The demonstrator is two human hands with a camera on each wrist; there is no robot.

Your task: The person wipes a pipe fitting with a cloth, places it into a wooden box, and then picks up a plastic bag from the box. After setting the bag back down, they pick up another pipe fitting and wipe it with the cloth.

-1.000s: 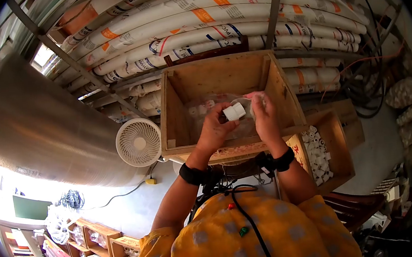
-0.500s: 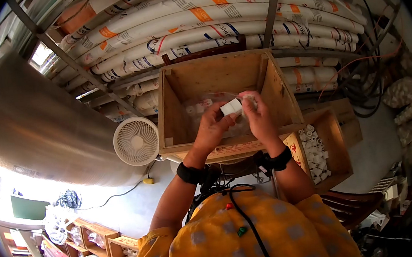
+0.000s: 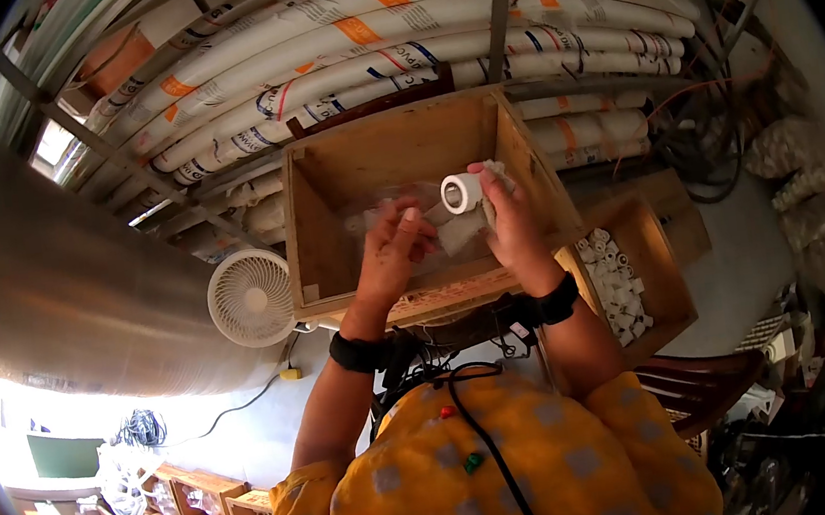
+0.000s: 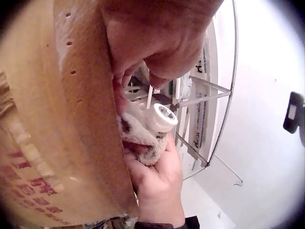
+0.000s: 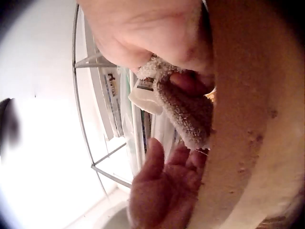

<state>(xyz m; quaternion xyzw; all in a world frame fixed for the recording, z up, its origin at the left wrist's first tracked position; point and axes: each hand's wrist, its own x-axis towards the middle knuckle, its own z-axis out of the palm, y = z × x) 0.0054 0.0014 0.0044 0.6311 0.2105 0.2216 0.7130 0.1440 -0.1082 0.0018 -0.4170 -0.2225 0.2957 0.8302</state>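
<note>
My right hand holds a white pipe fitting with a fuzzy grey cloth gathered against it. In the head view the fitting's round opening faces left. The left wrist view shows the same fitting beside the folded cloth, both in the right hand's grasp. To the left, my left hand is apart from the fitting, its fingers loosely bent with nothing seen between them. Both hands are over a wooden box, where clear plastic wrapping lies behind the left hand.
A white fan stands left of the box, beside a large wrapped cylinder. At right, a lower wooden crate holds many small white fittings. Long wrapped pipes lie stacked on a metal rack behind.
The left hand has let go of the white fitting and drawn left. The fitting is now in the right hand with the cloth, turned so its opening shows. The head view has shifted slightly.
</note>
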